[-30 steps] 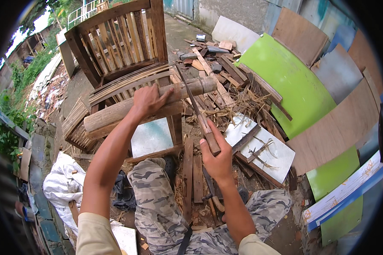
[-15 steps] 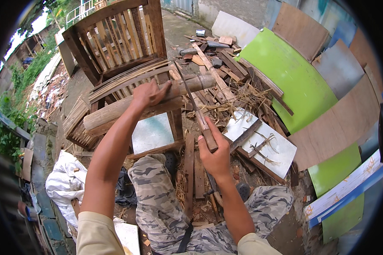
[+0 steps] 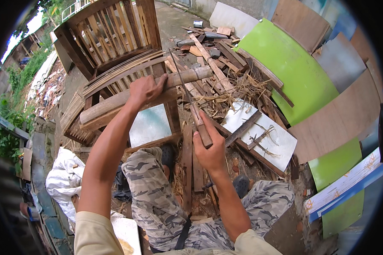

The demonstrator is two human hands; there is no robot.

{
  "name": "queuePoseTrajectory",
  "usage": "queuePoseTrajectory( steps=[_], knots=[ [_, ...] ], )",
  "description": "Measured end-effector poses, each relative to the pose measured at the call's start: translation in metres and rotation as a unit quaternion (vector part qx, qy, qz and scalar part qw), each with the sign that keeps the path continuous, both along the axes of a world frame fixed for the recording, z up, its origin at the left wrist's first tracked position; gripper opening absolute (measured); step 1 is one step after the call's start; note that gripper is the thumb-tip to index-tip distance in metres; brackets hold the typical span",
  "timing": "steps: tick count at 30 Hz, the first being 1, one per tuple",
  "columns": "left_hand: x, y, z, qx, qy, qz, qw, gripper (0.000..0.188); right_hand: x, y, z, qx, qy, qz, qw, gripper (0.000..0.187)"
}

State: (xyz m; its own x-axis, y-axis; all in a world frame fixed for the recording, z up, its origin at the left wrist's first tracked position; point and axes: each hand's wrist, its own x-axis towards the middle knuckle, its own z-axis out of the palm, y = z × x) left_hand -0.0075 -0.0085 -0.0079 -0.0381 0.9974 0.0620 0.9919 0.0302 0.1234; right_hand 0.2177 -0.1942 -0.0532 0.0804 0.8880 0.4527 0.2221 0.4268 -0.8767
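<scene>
A thick bamboo pole lies across a low wooden frame with slats, sloping up toward the right. My left hand is closed over its upper side, pressing it down right of the middle. In my right hand is a long, narrow-bladed tool, gripped by its brown wooden handle. Its thin blade crosses the pole near the right end, its tip pointing away from me. The blade is seen almost edge-on, so its cutting edge and any teeth cannot be made out.
Behind the pole stands a slatted wooden chair. Scrap wood and dry straw are heaped to its right. Green panels and brown boards lean at the right. A white sack lies at the left, beside a block wall.
The blade has slid slightly forward across the pole, with my right hand following. My left hand keeps its hold on the pole. The whole view has shifted a little.
</scene>
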Motion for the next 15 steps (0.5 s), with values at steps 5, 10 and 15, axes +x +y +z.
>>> queuePoseTrajectory(
  steps=[5,10,15],
  knots=[
    [0.004,-0.002,0.010,-0.027,0.012,0.011,0.999,0.092,-0.001,-0.019,-0.004,-0.102,0.046,0.022,0.993,0.055],
    [0.004,0.000,0.009,-0.049,0.017,-0.003,0.999,0.093,-0.016,-0.023,-0.023,0.002,0.010,-0.027,1.000,0.056],
    [0.004,-0.001,0.006,-0.035,0.008,0.000,0.999,0.094,0.006,-0.010,-0.002,-0.105,0.092,0.009,0.990,0.057]
  ],
)
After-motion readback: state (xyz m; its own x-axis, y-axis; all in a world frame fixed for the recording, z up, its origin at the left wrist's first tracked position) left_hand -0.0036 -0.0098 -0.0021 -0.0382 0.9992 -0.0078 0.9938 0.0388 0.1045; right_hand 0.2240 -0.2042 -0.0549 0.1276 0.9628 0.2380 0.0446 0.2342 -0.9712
